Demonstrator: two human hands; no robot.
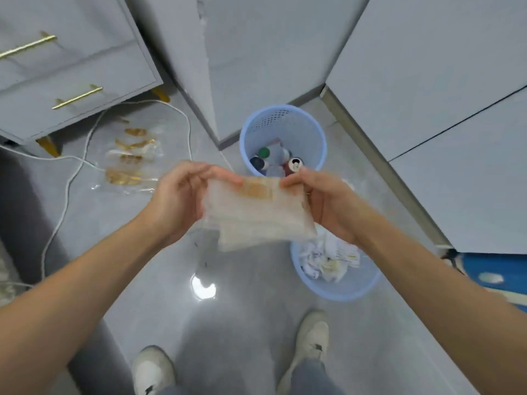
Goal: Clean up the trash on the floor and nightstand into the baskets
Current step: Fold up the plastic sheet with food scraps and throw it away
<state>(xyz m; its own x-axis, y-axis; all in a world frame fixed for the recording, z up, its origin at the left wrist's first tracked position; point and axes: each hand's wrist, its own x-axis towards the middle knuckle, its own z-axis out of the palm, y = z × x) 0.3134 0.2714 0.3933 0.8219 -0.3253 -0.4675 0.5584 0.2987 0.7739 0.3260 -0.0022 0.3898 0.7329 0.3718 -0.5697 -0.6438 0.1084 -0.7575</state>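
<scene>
You've got a clear plastic wrapper (256,212) pinched between both hands, held up over the floor: left hand (179,201) grips its left top corner, right hand (322,201) grips the right top corner, fingers closed on the film on both sides. It's blurred, has an orange printed patch near the top, looks folded or doubled.

Two blue baskets sit ahead on your right. Far basket (313,132) holds bottles and a can. Near basket (328,289) holds crumpled paper, and it sits just below and beyond your right hand, partly hidden by the wrapper.

Progress, as a judgement: well along, both baskets already have contents sorted by type. Still left: the wrapper in your hands goes in one, and another clear wrapper with gold print (128,161) lies on the floor to the left, near the nightstand (71,67) and the white cable (65,195). Nightstand top is out of view, can't tell if it's cleared.
</scene>
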